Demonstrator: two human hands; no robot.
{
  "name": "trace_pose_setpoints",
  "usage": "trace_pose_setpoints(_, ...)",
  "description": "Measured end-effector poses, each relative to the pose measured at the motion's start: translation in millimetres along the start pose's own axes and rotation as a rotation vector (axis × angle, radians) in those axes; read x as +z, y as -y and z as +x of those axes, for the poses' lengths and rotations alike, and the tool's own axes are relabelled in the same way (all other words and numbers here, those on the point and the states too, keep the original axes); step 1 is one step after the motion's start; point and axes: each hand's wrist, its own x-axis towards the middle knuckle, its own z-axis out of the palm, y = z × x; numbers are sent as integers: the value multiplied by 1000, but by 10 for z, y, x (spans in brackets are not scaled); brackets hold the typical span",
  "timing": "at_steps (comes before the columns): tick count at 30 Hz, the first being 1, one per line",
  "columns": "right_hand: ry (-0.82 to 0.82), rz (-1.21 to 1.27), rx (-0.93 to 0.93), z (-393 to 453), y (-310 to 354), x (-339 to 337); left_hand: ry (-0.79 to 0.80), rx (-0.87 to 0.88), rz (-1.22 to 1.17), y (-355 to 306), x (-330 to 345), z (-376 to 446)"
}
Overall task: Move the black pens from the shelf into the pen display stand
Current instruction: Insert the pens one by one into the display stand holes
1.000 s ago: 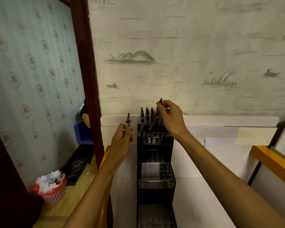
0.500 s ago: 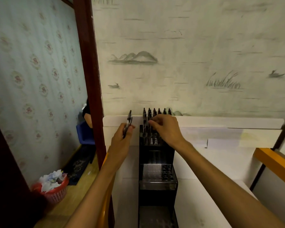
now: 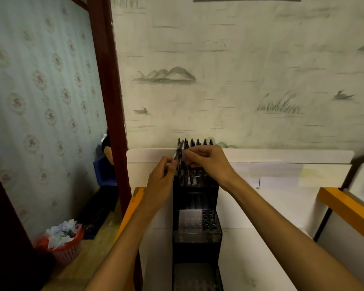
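The left hand (image 3: 163,177) had drifted right with its gripped pens (image 3: 178,153); the right hand (image 3: 208,164) had left the stand (image 3: 195,198) beneath, now pinching those pens too.

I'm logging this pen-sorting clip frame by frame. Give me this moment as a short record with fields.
left hand: pinches black pens, tilted toward the stand
right hand: fingertips reaching to the held pens; grip unclear
pen display stand: black, tiered, against the wall
top tier: upright pens fill it
middle tier: holes, no pens seen
floor, left: red basket of paper scraps
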Motion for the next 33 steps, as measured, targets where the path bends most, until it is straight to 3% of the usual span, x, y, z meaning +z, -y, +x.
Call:
trace_pose_setpoints(10, -31, 209, 79, -76, 7, -3, 54, -8, 54, -134, 139, -50)
trace_pose_setpoints(16, -143, 242, 73, -26, 50, -66, 13, 32, 294, -160, 42, -31)
trace_pose_setpoints(25, -339, -139, -91, 149, 85, -231, 44, 82, 764, -208, -274, -66)
trace_pose_setpoints(33, -281, -284, -86, 146, -7, -121, 77, 61, 780, -228, -265, -109)
